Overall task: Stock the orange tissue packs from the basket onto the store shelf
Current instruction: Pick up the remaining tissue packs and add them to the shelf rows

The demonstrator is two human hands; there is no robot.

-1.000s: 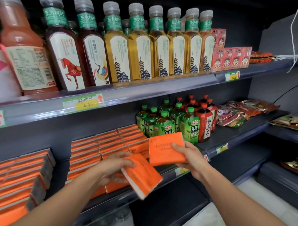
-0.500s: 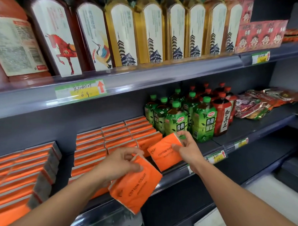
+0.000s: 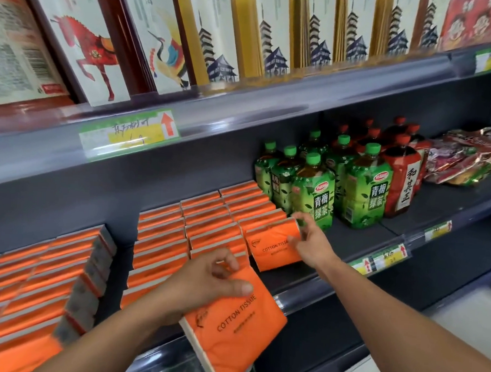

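Two glossy orange packs, each printed COTTON TISSUE, are held. The left hand (image 3: 206, 285) grips the tilted pack (image 3: 232, 334) near the shelf (image 3: 357, 235) front edge; the right hand (image 3: 310, 242) pinches the second pack (image 3: 272, 246) on the shelf, just left of the green bottles (image 3: 313, 194).

The dark grey middle shelf (image 3: 362, 247) carries orange tissue packs (image 3: 209, 220) in three close rows, edge up. A front pack (image 3: 272, 243) printed "COTTON TISSUE" leans against the rightmost row, with the right hand (image 3: 312, 242) pinching its right edge. Just beside the rows stand green-capped tea bottles (image 3: 314, 194), then red-capped bottles (image 3: 402, 184), then a heap of snack packets (image 3: 465, 156). Its front rail (image 3: 304, 298) holds price tags (image 3: 381, 260). The upper shelf (image 3: 298, 103) bears tall labelled bottles (image 3: 217, 35) in a line — and red cartons (image 3: 476, 21) at the right end.
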